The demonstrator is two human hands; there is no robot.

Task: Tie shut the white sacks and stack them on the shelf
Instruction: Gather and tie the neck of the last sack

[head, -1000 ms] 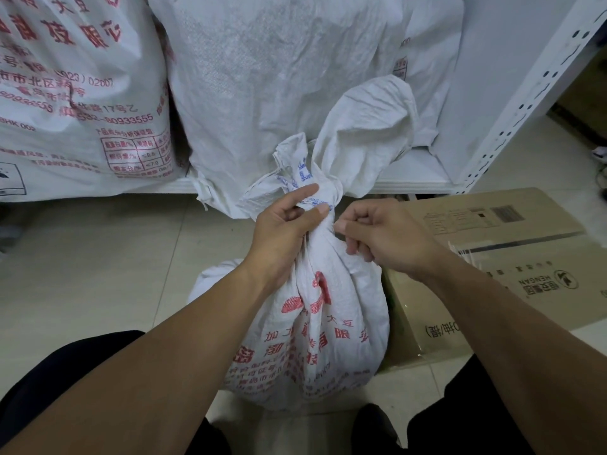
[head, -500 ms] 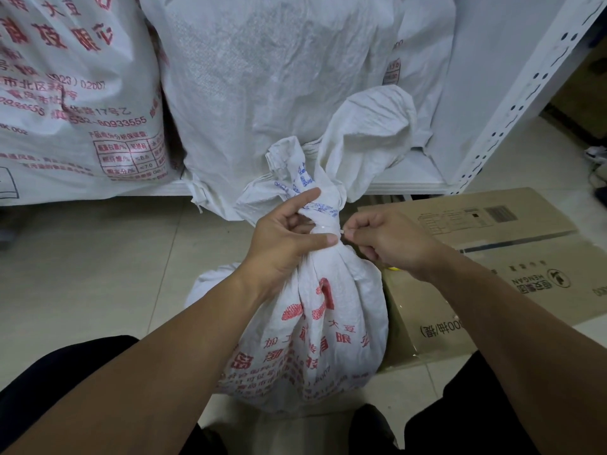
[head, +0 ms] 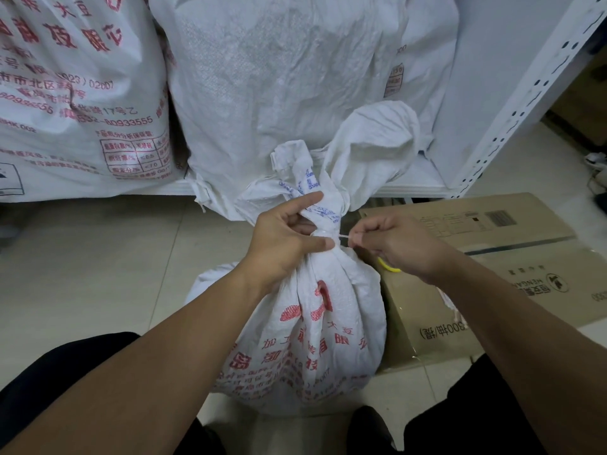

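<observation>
Crowding the sack (head: 315, 339) — cardboard box (head: 512, 231) right, shelved sacks (head: 295, 77) behind.

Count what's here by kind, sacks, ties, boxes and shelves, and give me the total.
White sacks: 3 (floor sack, left shelf sack, right shelf sack)
White tie: 1
Cardboard box: 1
Shelf: 1
Total: 6

Both forearms (head: 184, 339) are bare, and the legs wear plain black trousers (head: 59, 389).
</observation>
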